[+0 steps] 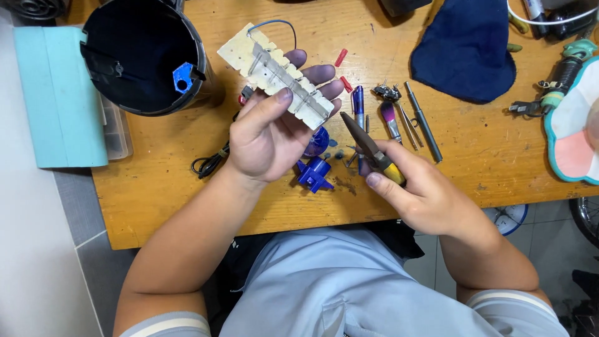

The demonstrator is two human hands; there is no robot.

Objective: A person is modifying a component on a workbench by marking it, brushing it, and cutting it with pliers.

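My left hand (268,128) holds a long cream-coloured ribbed plastic strip (274,73) with metal clips, tilted, above the wooden table (162,187). A blue wire (274,24) loops from its far end. My right hand (418,193) grips needle-nose pliers (368,146) with a yellow and black handle. Their closed tip points up-left toward the strip's lower end, not touching it. Under my left hand lie a blue plastic part (314,173) and a blue dome-shaped piece (318,142).
A black open cylinder housing (146,56) stands at the back left beside a teal box (59,93). Pens, tweezers and small tools (399,115) lie right of centre. A dark blue cloth (465,50) sits behind them. Black cable (209,163) and red caps (340,57) lie nearby.
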